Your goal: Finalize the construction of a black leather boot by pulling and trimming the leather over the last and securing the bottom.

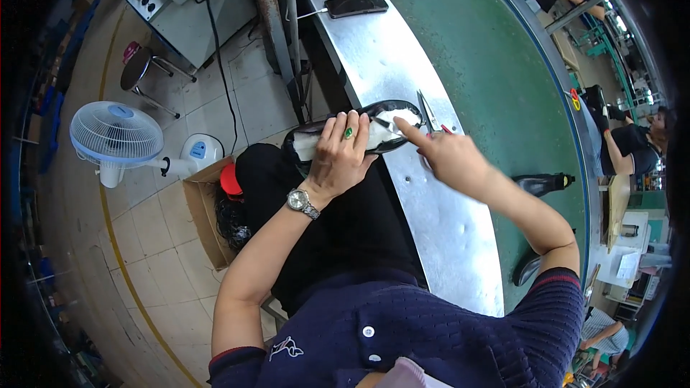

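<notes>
A black shoe [394, 105] lies sole up across my lap and the metal bench edge, its underside showing a white surface. My left hand [341, 145] is wrapped over its middle and holds it. My right hand [449, 162] is at the toe end, index finger stretched onto the white surface and the other fingers curled. A small dark strip [383, 123] shows by that fingertip; whether the hand grips it cannot be told. Just beyond the toe, a pointed metal tool with a red part, like scissors [427, 109], lies on the bench, partly behind my right hand.
A phone [356, 5] with a white cable lies on the metal bench [453, 244]. Black shoes [540, 185] stand on the green belt [474, 57] to the right. Left are a fan [117, 133], a stool [136, 70] and a cardboard box [205, 208]. Other people work at far right.
</notes>
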### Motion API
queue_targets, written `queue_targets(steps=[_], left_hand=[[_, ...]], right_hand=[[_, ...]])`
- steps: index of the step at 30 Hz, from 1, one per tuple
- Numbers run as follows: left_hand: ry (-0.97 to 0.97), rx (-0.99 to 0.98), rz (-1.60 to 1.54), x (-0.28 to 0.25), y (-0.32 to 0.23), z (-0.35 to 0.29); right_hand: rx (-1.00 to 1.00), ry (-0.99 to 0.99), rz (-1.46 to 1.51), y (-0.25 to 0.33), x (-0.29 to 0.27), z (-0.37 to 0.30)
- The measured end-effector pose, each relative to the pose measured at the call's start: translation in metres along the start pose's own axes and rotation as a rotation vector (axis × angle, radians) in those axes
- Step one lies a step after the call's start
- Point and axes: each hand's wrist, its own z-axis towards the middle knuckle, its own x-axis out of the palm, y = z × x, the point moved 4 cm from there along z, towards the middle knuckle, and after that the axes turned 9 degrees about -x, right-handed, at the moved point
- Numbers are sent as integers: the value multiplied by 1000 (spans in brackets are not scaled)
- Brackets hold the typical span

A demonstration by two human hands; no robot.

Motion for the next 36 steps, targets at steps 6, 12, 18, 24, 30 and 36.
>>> queue_targets(steps=[6,12,18,24,30,36], left_hand=[[-41,22,17,3,-1,-4],[-39,4,49,5,-5,-1],[-15,8,68,8,-10,5],[4,-32,116,6,-6,1],[-8,-31,120,10,-4,2],[-20,-35,88,10,-11,4]], right_hand=[[285,-405,947,-12,-36,24],[169,-111,676,-16,-6,31],[295,-126,693,-19,25,34],[258,-154,896,-15,-5,35],[185,25,662,-21,-2,39],[118,-268,597,-9,1,44]])
